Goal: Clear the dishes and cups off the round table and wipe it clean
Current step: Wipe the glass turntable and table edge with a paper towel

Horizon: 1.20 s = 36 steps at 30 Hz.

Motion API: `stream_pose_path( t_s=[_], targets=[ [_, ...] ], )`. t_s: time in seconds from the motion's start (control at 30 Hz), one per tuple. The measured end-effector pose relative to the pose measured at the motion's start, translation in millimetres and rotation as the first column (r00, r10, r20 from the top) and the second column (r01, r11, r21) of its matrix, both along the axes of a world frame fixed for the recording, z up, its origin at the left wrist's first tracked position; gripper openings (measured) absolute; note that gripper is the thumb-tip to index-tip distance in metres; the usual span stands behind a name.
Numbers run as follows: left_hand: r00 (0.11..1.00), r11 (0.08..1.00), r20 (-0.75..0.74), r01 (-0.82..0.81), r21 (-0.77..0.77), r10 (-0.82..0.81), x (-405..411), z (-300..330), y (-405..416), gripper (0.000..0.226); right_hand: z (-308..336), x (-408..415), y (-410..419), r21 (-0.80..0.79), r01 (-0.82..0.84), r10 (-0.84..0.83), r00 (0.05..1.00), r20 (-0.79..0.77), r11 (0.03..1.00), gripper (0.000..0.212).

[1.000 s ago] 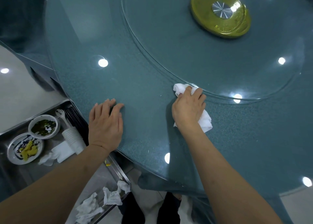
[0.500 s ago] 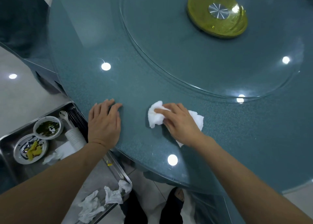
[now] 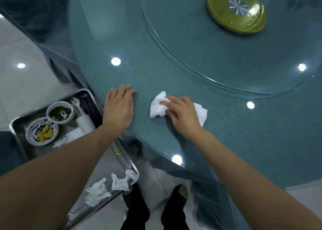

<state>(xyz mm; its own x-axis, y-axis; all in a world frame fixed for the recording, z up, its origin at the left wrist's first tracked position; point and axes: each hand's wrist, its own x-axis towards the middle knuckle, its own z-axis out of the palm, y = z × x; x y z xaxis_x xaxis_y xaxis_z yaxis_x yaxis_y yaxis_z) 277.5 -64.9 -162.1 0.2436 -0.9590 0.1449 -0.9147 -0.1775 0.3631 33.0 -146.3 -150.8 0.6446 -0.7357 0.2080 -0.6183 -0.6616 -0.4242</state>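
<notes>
Clearly the clearing part looks done: no dishes or cups show on the surface (image 3: 174, 69), and two dirty bowls (image 3: 59, 113), a stack of white cups (image 3: 85, 123) and a spoon (image 3: 76, 103) sit in a steel tray (image 3: 125, 162) just beside the surface's near edge, lower down. Crumpled napkins (image 3: 111, 186) lie at the tray's near end. What is left, by my reading, is the wiping, which is under way near the edge; how much of the far side has been wiped cannot be told.

The right hand (image 3: 183, 115) presses a white cloth (image 3: 157, 106) onto the surface, fingers bent over it and holding it bunched, with cloth showing on both sides of the hand. The left hand (image 3: 119, 108) lies flat on the surface at its edge, fingers straight and together, holding nothing, apparently as a brace.

The surface is a teal, speckled, glossy round top carrying a glass turntable (image 3: 174, 45) with a yellow hub (image 3: 237, 10) at its centre. Ceiling lights reflect as bright spots. Pale floor tiles (image 3: 20, 90) show to the left, and the person's dark trousers and shoes below
</notes>
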Motion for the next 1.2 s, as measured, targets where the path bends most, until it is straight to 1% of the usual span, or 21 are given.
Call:
stream_pose_path(
  t_s=[0.13, 0.2, 0.27, 0.33, 0.4, 0.43, 0.47, 0.5, 0.53, 0.57, 0.63, 0.7, 0.73, 0.77, 0.8, 0.87, 0.93, 1.0, 1.07, 1.13, 1.2],
  targets=[
    [0.991, 0.989, -0.114, 0.085, 0.121, -0.071, 1, 6, 15, 0.033, 7, -18, 61, 0.1, -0.13, 0.129, 0.992, 0.018, 0.987, 0.029],
    [0.985, 0.976, -0.144, 0.124, 0.177, -0.099, -4, 13, 30, 0.033, 13, -28, 82, 0.149, -0.162, 0.161, 0.987, 0.018, 0.975, 0.029],
    [0.981, 0.969, -0.158, 0.147, 0.197, -0.117, -10, 20, 48, 0.031, 20, -38, 100, 0.216, -0.215, 0.218, 0.976, 0.011, 0.952, 0.027],
    [0.98, 0.966, -0.141, 0.17, 0.197, -0.144, -19, 25, 67, 0.032, 31, -50, 114, 0.34, -0.261, 0.281, 0.96, -0.01, 0.904, 0.028],
    [0.977, 0.959, -0.131, 0.192, 0.207, -0.168, -28, 29, 81, 0.042, 45, -61, 119, 0.491, -0.257, 0.305, 0.952, -0.019, 0.832, 0.029],
    [0.976, 0.957, -0.132, 0.201, 0.209, -0.176, -33, 33, 85, 0.046, 54, -67, 119, 0.576, -0.202, 0.267, 0.963, -0.031, 0.792, 0.029],
    [0.974, 0.955, -0.135, 0.209, 0.21, -0.183, -39, 35, 87, 0.047, 64, -75, 116, 0.667, -0.111, 0.185, 0.982, -0.042, 0.736, 0.028],
    [0.973, 0.954, -0.133, 0.216, 0.21, -0.191, -46, 38, 87, 0.046, 74, -85, 112, 0.734, -0.016, 0.076, 0.996, -0.05, 0.679, 0.025],
    [0.972, 0.954, -0.126, 0.221, 0.202, -0.199, -53, 40, 86, 0.043, 82, -96, 107, 0.762, 0.058, -0.046, 0.998, -0.037, 0.645, 0.023],
    [0.971, 0.955, -0.12, 0.227, 0.192, -0.207, -60, 41, 83, 0.041, 88, -107, 99, 0.748, 0.126, -0.175, 0.985, -0.014, 0.651, 0.02],
    [0.968, 0.955, -0.122, 0.238, 0.175, -0.219, -75, 44, 74, 0.041, 98, -126, 80, 0.675, 0.285, -0.432, 0.9, 0.056, 0.681, 0.02],
    [0.967, 0.954, -0.129, 0.242, 0.176, -0.222, -90, 44, 61, 0.043, 95, -140, 58, 0.549, 0.46, -0.602, 0.792, 0.102, 0.698, 0.016],
    [0.966, 0.953, -0.131, 0.242, 0.182, -0.221, -98, 44, 54, 0.042, 91, -146, 47, 0.479, 0.532, -0.648, 0.753, 0.109, 0.699, 0.012],
    [0.967, 0.952, -0.131, 0.242, 0.188, -0.22, -105, 43, 47, 0.04, 83, -151, 37, 0.395, 0.577, -0.659, 0.744, 0.105, 0.715, 0.015],
    [0.967, 0.95, -0.13, 0.243, 0.195, -0.221, -111, 41, 39, 0.037, 71, -155, 31, 0.312, 0.599, -0.646, 0.761, 0.063, 0.737, 0.026],
    [0.969, 0.951, -0.118, 0.238, 0.197, -0.218, -117, 37, 24, 0.038, 47, -160, 30, 0.168, 0.621, -0.606, 0.783, -0.139, 0.765, 0.05],
    [0.975, 0.959, -0.111, 0.21, 0.188, -0.192, -111, 30, 12, 0.044, 27, -160, 38, 0.092, 0.6, -0.554, 0.78, -0.291, 0.795, 0.058],
    [0.984, 0.969, -0.098, 0.166, 0.185, -0.149, -98, 24, 2, 0.042, 16, -157, 38, 0.057, 0.595, -0.553, 0.774, -0.309, 0.801, 0.059],
    [0.992, 0.978, -0.053, 0.118, 0.172, -0.11, -84, 19, -6, 0.039, 10, -149, 29, 0.023, 0.645, -0.614, 0.737, -0.283, 0.764, 0.057],
    [1.0, 0.987, -0.006, 0.019, 0.162, -0.019, -73, 17, -12, 0.037, 5, -134, 17, -0.005, 0.677, -0.656, 0.711, -0.252, 0.736, 0.052],
    [0.996, 0.983, -0.022, -0.084, 0.166, 0.089, -65, 14, -17, 0.038, 1, -113, 2, -0.015, 0.68, -0.67, 0.717, -0.192, 0.733, 0.048]
  ],
)
